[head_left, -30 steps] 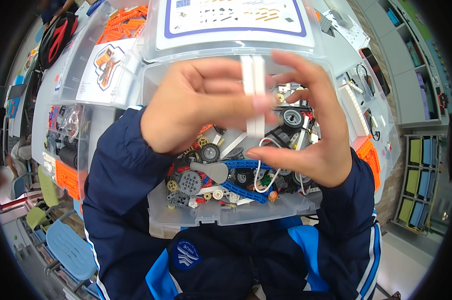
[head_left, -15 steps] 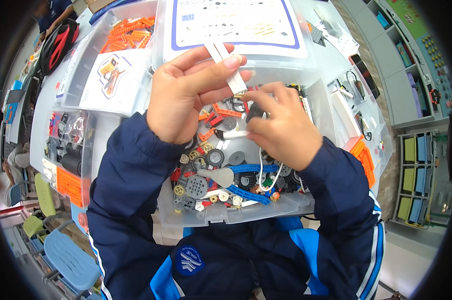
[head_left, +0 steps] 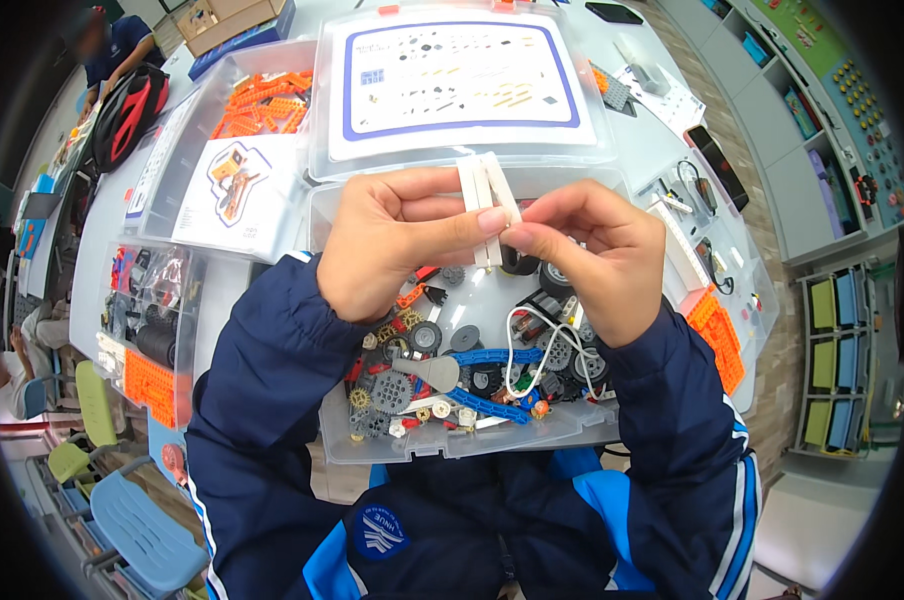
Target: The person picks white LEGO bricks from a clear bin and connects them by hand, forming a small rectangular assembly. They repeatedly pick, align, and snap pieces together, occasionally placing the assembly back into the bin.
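Observation:
Above the bin of parts, my left hand pinches a few long white beams between thumb and fingers. They stand nearly upright, side by side, and one white beam slants down to the right. The lower end of that slanting beam is at the pinched fingertips of my right hand, which partly cover it. Whether a small piece is also between those fingertips cannot be seen. Below lies the clear plastic bin, holding gears, wheels, blue curved pieces and a white cord.
Behind the bin, a clear lid with a printed parts sheet lies on the table. To the left are a tray of orange pieces, a picture booklet and a sorted parts box. A phone lies at the right. A person sits at the far left.
My right hand has come up out of the bin to the white beams in my left hand. A slanting beam now shows against the others. The white cord lies lower in the bin.

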